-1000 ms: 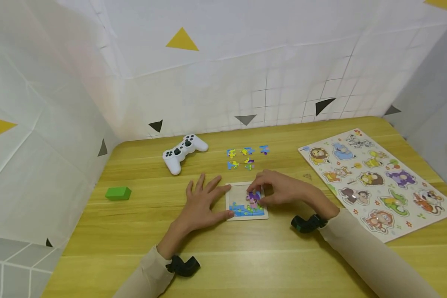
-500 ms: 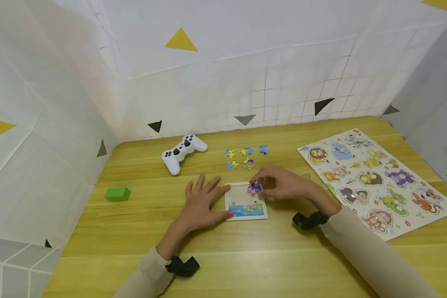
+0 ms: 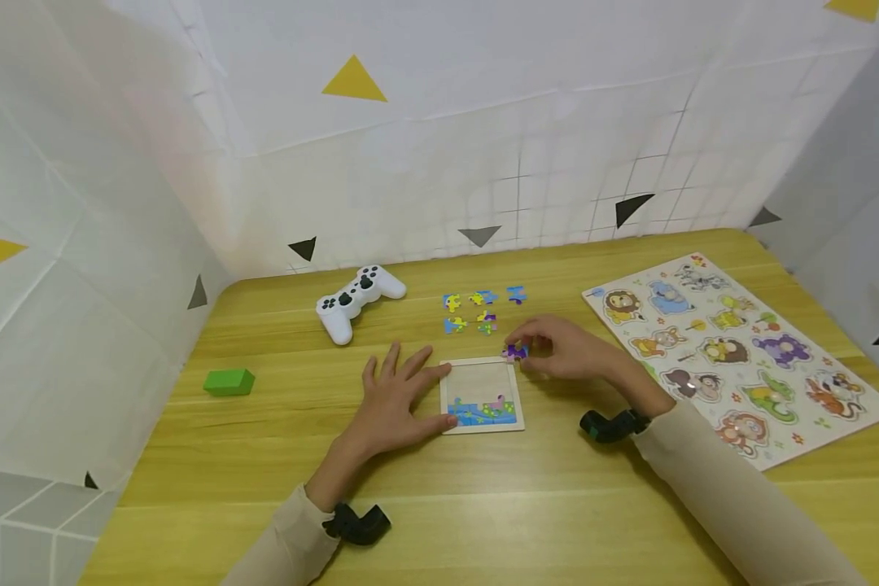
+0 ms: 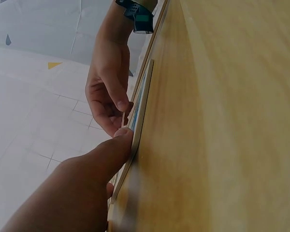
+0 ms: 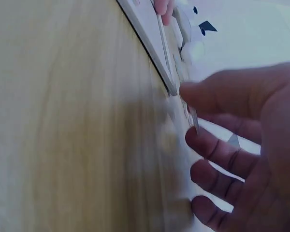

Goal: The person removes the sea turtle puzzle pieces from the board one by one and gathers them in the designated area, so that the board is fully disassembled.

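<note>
A purple jigsaw piece [image 3: 515,352] is pinched between the thumb and fingers of my right hand [image 3: 567,350], at the far right corner of a small wooden puzzle frame [image 3: 519,407]. In the right wrist view the piece [image 5: 195,121] shows edge-on between thumb and finger. My left hand [image 3: 395,407] lies spread flat on the table, its thumb and index fingertip at the frame's left edge. Joined blue pieces [image 3: 476,415] with a pink bit fill the near part of the frame; its far part shows bare wood.
Several loose jigsaw pieces [image 3: 487,317] lie beyond the frame. A white game controller [image 3: 359,299] sits at the back left, a green block [image 3: 229,382] at the left. A large animal puzzle board [image 3: 740,358] takes up the right side.
My right hand has lifted the purple piece out of the frame's right side and carried it away to the far right corner. My left hand has stayed in place.
</note>
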Tool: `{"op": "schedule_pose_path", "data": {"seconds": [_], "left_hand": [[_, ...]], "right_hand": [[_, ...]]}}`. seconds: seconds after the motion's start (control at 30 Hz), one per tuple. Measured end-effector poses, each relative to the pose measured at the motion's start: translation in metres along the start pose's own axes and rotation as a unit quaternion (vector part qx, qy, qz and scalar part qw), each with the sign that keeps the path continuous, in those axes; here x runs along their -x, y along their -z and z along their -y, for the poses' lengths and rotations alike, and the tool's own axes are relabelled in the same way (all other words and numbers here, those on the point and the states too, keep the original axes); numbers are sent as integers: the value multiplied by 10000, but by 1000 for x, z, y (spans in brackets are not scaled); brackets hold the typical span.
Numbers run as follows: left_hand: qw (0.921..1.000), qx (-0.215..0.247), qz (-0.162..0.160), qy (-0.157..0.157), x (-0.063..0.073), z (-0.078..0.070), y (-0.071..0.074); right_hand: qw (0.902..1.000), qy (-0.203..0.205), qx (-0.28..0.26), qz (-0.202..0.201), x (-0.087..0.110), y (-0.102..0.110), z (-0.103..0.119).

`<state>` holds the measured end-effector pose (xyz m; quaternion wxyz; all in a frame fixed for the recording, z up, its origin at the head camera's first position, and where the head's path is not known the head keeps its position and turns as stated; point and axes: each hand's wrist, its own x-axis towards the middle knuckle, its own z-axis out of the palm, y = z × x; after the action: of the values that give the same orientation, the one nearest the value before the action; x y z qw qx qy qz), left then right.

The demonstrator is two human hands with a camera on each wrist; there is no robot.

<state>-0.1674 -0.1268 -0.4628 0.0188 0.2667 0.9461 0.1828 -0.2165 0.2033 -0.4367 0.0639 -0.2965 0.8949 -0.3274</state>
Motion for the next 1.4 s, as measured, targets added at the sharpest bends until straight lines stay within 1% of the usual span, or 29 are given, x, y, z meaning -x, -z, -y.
{"op": "schedule_pose_path", "data": {"seconds": [0.13,0.33,0.5,0.63,0.9,1.0,1.23,1.4], "left_hand": [[10000,38,-24,-13,1,0,0],[10000,10,0,-1,1,0,0],[10000,-13,36,17,0,1,0],[10000,12,34,20,0,1,0],[10000,1,64,30,1,-1,1],[10000,22,46,8,1,-1,1],[10000,-24,27,13,0,1,-2],[10000,-7,14,22,0,1,-1]], "right_hand": [[9996,-62,200,-213,0,0,-5],[9982,-119,418,-412,0,2,-11],[9974,-24,526,-487,-4,5,-17],[9978,116,456,-464,-11,8,-23],[9989,284,329,-155,-25,19,-28],[9992,280,274,-100,-29,21,-30],[9998,74,49,-149,-36,22,-36],[9999,91,12,-140,-39,23,-37]]}}
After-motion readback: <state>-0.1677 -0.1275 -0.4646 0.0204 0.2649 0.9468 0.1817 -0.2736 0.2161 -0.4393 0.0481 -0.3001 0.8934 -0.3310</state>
